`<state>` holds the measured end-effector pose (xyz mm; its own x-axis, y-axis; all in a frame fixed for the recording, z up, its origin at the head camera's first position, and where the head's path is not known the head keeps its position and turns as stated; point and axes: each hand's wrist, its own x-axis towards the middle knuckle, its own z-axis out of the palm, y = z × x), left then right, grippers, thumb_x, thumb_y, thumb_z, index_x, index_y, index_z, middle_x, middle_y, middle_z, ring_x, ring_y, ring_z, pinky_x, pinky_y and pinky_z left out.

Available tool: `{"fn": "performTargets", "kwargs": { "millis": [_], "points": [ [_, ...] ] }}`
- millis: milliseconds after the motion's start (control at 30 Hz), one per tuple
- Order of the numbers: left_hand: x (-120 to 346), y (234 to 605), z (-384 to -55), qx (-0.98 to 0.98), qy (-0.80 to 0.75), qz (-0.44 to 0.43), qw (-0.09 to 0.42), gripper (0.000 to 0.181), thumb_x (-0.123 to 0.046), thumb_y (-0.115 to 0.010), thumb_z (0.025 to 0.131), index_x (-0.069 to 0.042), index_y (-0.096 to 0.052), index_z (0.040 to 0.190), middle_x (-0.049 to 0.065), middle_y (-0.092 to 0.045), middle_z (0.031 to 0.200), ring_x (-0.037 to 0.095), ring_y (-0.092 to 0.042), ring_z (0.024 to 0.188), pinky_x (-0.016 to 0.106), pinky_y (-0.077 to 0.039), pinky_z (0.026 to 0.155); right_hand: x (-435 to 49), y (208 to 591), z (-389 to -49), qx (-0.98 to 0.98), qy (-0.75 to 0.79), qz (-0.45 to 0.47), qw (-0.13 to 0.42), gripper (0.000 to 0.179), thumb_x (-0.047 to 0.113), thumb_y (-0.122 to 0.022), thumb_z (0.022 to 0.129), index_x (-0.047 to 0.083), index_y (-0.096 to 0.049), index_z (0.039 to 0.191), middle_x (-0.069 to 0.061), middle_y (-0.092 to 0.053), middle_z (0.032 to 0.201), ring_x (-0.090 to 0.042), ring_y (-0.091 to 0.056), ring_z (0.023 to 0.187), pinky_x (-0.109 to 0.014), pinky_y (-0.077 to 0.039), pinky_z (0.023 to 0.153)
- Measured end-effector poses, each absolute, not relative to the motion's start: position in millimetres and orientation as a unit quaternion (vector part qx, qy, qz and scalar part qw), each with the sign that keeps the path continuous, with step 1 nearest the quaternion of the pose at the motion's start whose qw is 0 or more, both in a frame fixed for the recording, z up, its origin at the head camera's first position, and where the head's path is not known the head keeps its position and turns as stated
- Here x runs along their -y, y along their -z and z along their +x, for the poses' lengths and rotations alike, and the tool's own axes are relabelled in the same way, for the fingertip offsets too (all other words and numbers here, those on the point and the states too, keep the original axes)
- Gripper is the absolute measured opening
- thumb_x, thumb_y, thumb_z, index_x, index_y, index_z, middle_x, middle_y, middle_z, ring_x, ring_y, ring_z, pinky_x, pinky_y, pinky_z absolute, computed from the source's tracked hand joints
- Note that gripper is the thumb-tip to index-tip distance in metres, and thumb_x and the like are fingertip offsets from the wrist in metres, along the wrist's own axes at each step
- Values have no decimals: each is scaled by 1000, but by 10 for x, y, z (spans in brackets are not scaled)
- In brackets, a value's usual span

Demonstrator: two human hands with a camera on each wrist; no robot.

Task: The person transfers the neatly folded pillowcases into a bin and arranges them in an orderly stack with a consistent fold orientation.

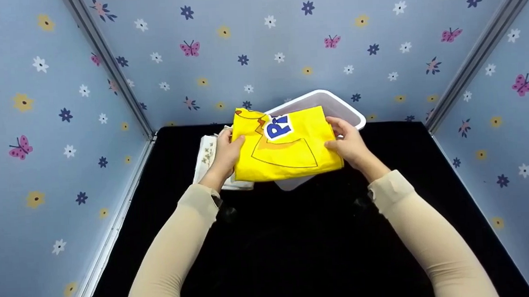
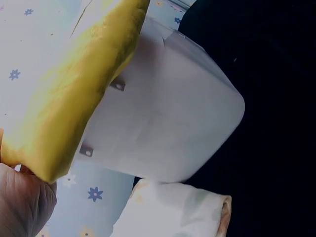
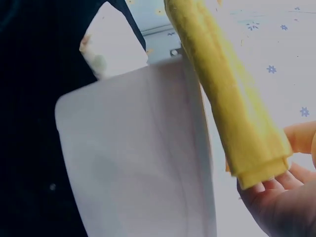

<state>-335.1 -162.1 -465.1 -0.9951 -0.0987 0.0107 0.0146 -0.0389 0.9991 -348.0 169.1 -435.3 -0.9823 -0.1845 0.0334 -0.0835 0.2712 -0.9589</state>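
Note:
A folded yellow cloth garment (image 1: 287, 158) with blue-and-white lettering is held up between both hands. My left hand (image 1: 226, 152) grips its left edge, thumb on the front face. At the opposite edge my right hand (image 1: 349, 142) pinches it the same way, the thumb in front and the fingers behind. Behind and below the garment stands a white plastic bin (image 1: 341, 107), partly covered by it in the head view. From the right wrist, the garment's folded layers (image 3: 247, 133) show above the bin's side (image 3: 128, 148).
Left of the bin lies a folded white cloth (image 1: 206, 157) with a leaf print, partly behind the left hand. A black cloth (image 1: 295, 245) covers the tabletop. Flower-patterned panels (image 1: 277, 41) wall in the back and both sides.

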Motion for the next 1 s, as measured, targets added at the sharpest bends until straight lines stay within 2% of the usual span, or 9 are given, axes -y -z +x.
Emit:
{"fn": "performTargets", "kwargs": {
  "millis": [167,367,533,833,1000],
  "points": [
    [1528,4624,-3371,690,723,24,34,25,-12,-52,100,-3,-54,123,15,-57,117,27,-62,101,36,-55,83,-1780,4253,-3607,-806,586,-84,30,67,-15,-58,83,10,-46,145,-16,-55,137,-26,-52,118,-36,-46,99],
    [1459,4589,-3384,679,733,34,22,23,-12,-55,98,-5,-55,120,16,-61,112,28,-67,94,37,-59,73,-1903,4158,-3768,-820,565,-90,17,64,-13,-59,84,13,-51,142,-14,-61,131,-24,-57,113,-32,-49,92],
    [1391,4564,-3401,668,743,37,3,26,-9,-54,97,-5,-54,123,17,-62,112,28,-68,92,39,-60,69,-1979,4101,-3893,-829,550,-101,7,62,-14,-58,83,12,-54,139,-14,-61,129,-23,-57,113,-31,-47,93],
    [1282,4550,-3392,640,767,29,-17,27,-8,-54,97,-5,-52,123,17,-62,114,30,-69,92,43,-61,67,-2064,4057,-4085,-846,528,-76,13,57,-11,-59,85,14,-57,136,-13,-62,124,-23,-56,105,-24,-51,76],
    [1243,4522,-3414,632,773,36,-27,28,-5,-53,95,-6,-52,124,17,-63,113,29,-70,86,41,-61,63,-2085,4010,-4182,-854,516,-59,20,52,-6,-60,89,15,-56,136,-11,-60,123,-23,-56,103,-24,-53,74]
  ]
}}
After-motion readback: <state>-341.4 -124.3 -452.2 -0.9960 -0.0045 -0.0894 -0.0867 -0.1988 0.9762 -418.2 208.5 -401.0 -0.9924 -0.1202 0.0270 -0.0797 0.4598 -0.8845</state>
